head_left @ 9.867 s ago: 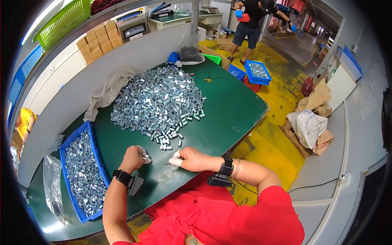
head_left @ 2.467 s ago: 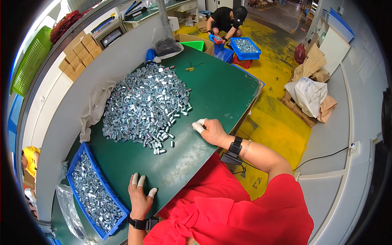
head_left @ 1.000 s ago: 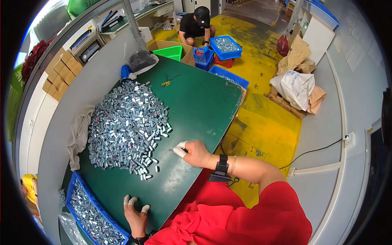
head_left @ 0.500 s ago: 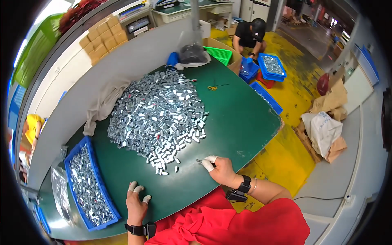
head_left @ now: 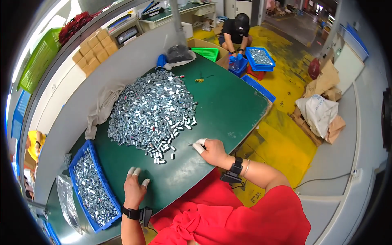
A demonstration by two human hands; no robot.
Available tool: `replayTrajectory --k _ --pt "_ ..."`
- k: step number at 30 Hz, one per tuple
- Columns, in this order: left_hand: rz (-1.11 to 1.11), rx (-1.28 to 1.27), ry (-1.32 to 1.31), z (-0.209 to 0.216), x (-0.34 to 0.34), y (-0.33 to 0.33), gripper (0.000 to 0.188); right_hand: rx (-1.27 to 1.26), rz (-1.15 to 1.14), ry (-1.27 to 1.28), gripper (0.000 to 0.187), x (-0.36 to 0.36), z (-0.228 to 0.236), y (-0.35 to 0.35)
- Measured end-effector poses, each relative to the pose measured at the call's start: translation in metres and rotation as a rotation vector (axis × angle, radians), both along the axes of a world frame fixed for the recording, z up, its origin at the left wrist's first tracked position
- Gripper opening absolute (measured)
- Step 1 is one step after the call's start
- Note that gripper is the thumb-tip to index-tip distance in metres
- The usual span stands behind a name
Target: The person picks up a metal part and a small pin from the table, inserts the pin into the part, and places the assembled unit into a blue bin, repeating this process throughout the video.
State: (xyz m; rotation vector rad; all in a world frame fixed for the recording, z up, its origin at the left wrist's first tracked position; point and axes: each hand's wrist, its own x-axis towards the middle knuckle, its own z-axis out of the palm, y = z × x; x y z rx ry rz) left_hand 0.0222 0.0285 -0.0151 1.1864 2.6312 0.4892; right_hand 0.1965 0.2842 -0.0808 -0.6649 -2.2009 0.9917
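A broad heap of small silvery metal pieces (head_left: 153, 108) covers much of the green tabletop (head_left: 228, 102). Several strays lie at its near edge, and one loose piece (head_left: 172, 156) sits slightly apart. My right hand (head_left: 213, 152), with white finger cots, pinches a thin dark tool that looks like tweezers (head_left: 190, 144). Its tips point left, short of the loose piece and not touching it. Lower left, my left hand (head_left: 136, 188) rests at the table with its cotted fingers apart and nothing in them. Both wrists wear black straps.
A blue tray (head_left: 96, 163) full of similar pieces stands at the left beside a clear plastic bag (head_left: 68, 202). A grey cloth (head_left: 100, 108) lies along the partition. Beyond the table a co-worker (head_left: 235, 34) crouches by blue bins (head_left: 261, 67). A yellow band (head_left: 199, 80) lies on the far tabletop.
The whole view has shifted, so table and hands sit higher in the picture. My hands stay nearly in place relative to the loose piece. The co-worker's arms have moved over a blue bin.
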Motion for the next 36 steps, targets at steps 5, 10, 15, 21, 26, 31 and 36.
replayTrajectory --k 5,10,15,21,26,31,36 --pt "-0.148 0.137 0.216 -0.025 -0.002 0.022 0.053 0.044 -0.044 -0.052 0.024 -0.002 0.007 -0.006" --pt "-0.289 0.044 0.272 -0.052 -0.017 0.023 0.056 0.062 -0.078 -0.099 0.026 -0.006 0.008 -0.005" --pt "-0.186 0.264 0.296 -0.035 -0.008 0.033 0.052 0.073 -0.097 -0.145 0.028 -0.008 0.012 -0.007" --pt "-0.236 0.176 0.370 -0.037 -0.020 0.056 0.049 0.178 -0.107 -0.075 0.025 -0.013 0.007 -0.007" --pt "-0.299 0.160 0.238 -0.046 -0.019 0.044 0.045 0.177 -0.135 -0.097 0.024 -0.007 0.002 -0.012" --pt "-0.277 0.195 0.276 -0.046 -0.016 0.026 0.040 0.150 -0.120 -0.166 0.028 -0.009 0.008 -0.011" --pt "-0.304 0.212 0.318 -0.044 -0.018 0.015 0.040 0.142 -0.122 -0.159 0.028 -0.010 0.011 -0.011"
